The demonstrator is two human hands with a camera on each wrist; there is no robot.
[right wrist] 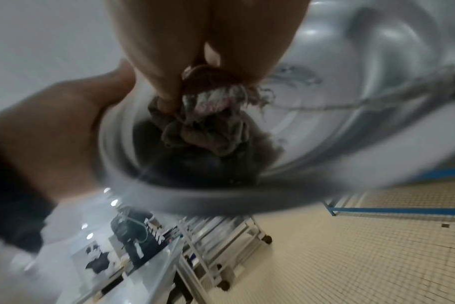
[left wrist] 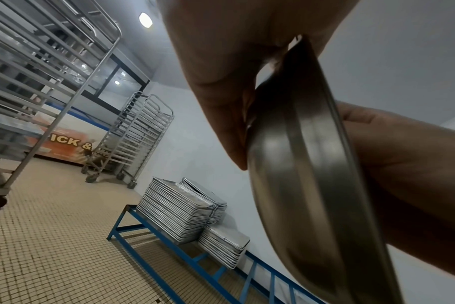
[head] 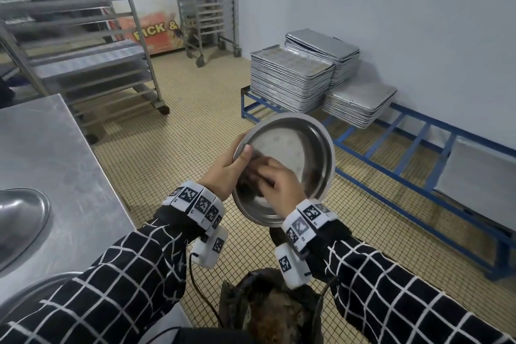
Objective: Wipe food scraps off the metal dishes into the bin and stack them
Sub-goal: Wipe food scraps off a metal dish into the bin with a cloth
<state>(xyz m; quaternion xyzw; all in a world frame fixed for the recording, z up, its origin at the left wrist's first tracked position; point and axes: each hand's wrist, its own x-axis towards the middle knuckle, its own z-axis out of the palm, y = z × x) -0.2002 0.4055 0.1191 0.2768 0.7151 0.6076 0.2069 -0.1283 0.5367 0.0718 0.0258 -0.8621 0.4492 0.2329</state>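
Observation:
A round metal dish [head: 301, 145] is tilted up in mid-air over a bin [head: 273, 313] lined with a dark bag. My left hand [head: 226, 167] grips the dish's left rim, thumb inside; seen from the left wrist, the dish [left wrist: 312, 185] stands edge-on. My right hand [head: 276, 179] presses a bunched brown rag [right wrist: 203, 123] against the inside of the dish [right wrist: 325, 123]. The right wrist view is blurred. Two more metal dishes [head: 19, 220] lie on the steel table [head: 55, 153] at the left, one [head: 39, 290] at its front edge.
Tall wheeled tray racks [head: 83, 36] stand behind the table, and another [head: 206, 3] by the far wall. Stacks of baking trays [head: 293, 78] sit on a low blue frame [head: 418, 148] along the right wall. Tiled floor lies between them.

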